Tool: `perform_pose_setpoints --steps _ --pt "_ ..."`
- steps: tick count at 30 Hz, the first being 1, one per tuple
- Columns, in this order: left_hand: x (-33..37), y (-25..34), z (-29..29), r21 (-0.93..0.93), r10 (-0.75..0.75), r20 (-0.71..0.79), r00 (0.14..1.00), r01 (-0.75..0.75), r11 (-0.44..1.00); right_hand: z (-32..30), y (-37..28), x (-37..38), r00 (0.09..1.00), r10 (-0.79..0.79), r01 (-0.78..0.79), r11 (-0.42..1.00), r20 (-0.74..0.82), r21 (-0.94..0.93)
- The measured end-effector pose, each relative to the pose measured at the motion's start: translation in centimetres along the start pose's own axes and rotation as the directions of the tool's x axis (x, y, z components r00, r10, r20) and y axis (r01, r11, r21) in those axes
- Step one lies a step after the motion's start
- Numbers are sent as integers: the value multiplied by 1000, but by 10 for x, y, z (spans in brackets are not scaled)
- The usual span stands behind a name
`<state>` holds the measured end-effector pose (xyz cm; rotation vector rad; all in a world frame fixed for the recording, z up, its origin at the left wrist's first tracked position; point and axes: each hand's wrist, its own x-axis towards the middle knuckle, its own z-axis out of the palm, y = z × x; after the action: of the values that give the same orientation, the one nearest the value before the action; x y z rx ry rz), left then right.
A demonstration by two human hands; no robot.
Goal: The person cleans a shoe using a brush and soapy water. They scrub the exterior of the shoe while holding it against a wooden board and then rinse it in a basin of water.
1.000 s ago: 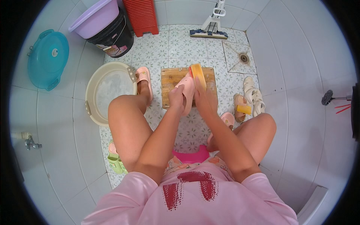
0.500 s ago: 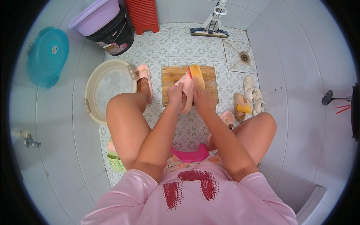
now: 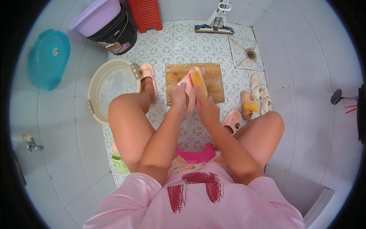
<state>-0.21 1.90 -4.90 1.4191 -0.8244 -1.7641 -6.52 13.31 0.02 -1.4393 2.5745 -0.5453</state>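
Note:
A pink slipper (image 3: 190,98) is held by my left hand (image 3: 178,95), whose fingers wrap round its side. It tilts over a wooden board (image 3: 214,86) on the floor. My right hand (image 3: 208,112) grips a yellow-backed scrubbing brush (image 3: 199,84) by its near end. Red bristles on the brush's left side press against the slipper's upper near the toe. Wet marks and a little foam show on the board.
To the left stands a cream basin (image 3: 92,93) of cloudy water. At the right are white sandals (image 3: 259,91) and a tan sandal (image 3: 246,100) with a yellow block on it. Behind are a black bucket (image 3: 127,40), a mop (image 3: 214,29) and a floor drain (image 3: 251,54).
The brush and my right hand have shifted toward me along the slipper. My left hand keeps its hold on the slipper. The whole view has moved slightly.

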Motion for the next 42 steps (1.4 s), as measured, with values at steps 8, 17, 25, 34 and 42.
perform_pose_setpoints --steps 8,17,25,34,42 --pt "-11 -12 5 216 197 123 973 -219 951 11 28 9 986 160 -165 907 46 387" --pt "13 -44 4 -36 78 280 957 -71 997 33 31 -61 938 291 -342 687 188 641" --pt "0 -27 17 38 6 235 972 -15 999 47 41 9 966 257 -178 747 -32 640" --pt "4 -28 12 11 -81 257 963 81 997 24 26 -53 992 96 -120 876 76 466" --pt "6 -24 18 -25 -139 215 967 148 989 23 51 22 988 144 -152 894 52 421"
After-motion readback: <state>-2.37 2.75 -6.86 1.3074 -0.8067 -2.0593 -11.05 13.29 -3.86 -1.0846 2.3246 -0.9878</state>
